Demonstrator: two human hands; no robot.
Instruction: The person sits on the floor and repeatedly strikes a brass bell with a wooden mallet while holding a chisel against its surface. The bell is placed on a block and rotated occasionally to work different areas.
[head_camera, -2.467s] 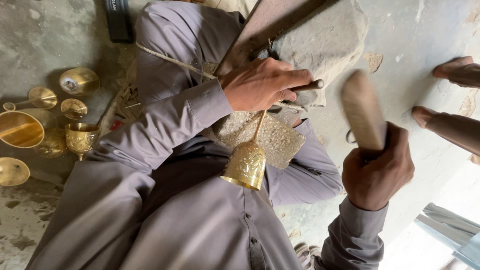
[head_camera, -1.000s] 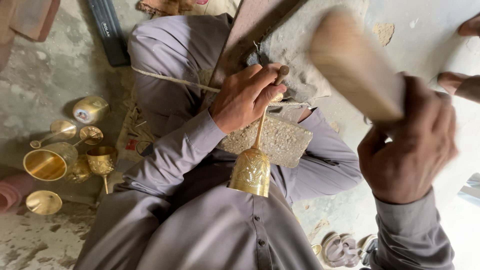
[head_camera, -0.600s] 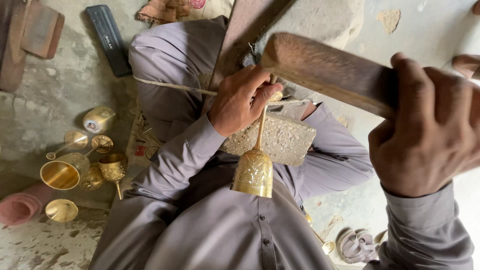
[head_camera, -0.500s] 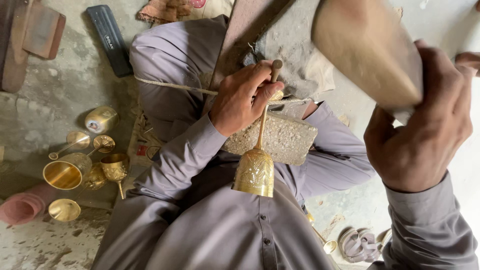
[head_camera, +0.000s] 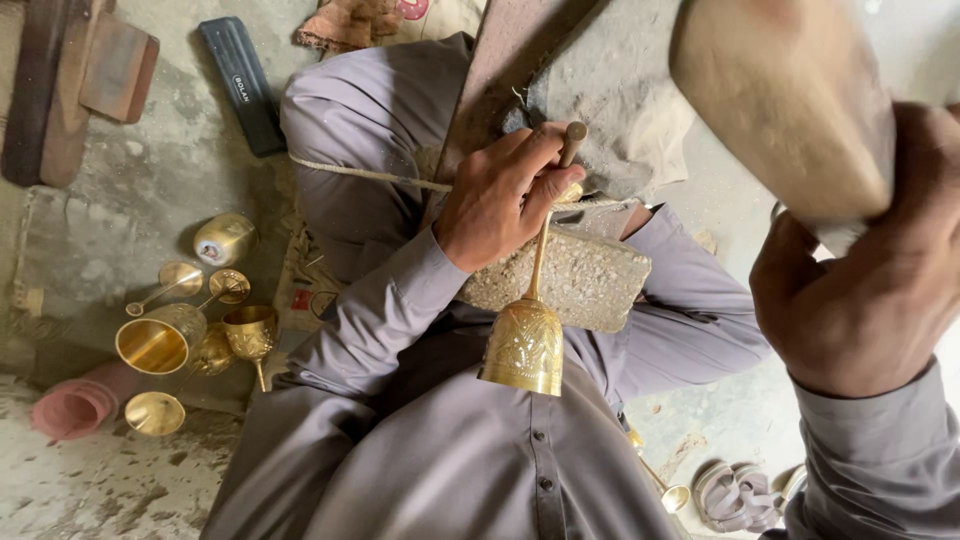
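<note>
Sitting on the floor (head_camera: 150, 190) in grey clothing, the person is working with both hands over the lap

- Left hand (head_camera: 505, 195): fingers are closing together around a thin metal punch (head_camera: 572, 143), pinching it upright against the stem of a brass goblet (head_camera: 525, 340)
- Brass goblet: engraved cup, lying with its stem running up under the left hand and its open mouth pointing toward the person's chest; it is resting against a rough stone block (head_camera: 580, 275) that is sitting on the lap
- Right hand (head_camera: 865, 290): gripping tightly, clamped on the handle of a wooden mallet (head_camera: 785, 100); the mallet head is being held raised, well apart from the punch and blurred at the top right
- Thin cord (head_camera: 350, 172): running across the left thigh toward the left hand
- Group of brass cups (head_camera: 190, 335): standing and lying on the floor at the left, several goblets and small bowls close together
- Small metal tin (head_camera: 224, 238): lying just above that group
- Pink roll (head_camera: 75, 405): lying at the lower left beside the brass cups
- Dark flat case (head_camera: 240, 85): lying on the floor near the knee
- Wooden board (head_camera: 520, 50): leaning from the top edge down toward the left hand
- Sandals (head_camera: 735, 495): lying at the lower right
</note>
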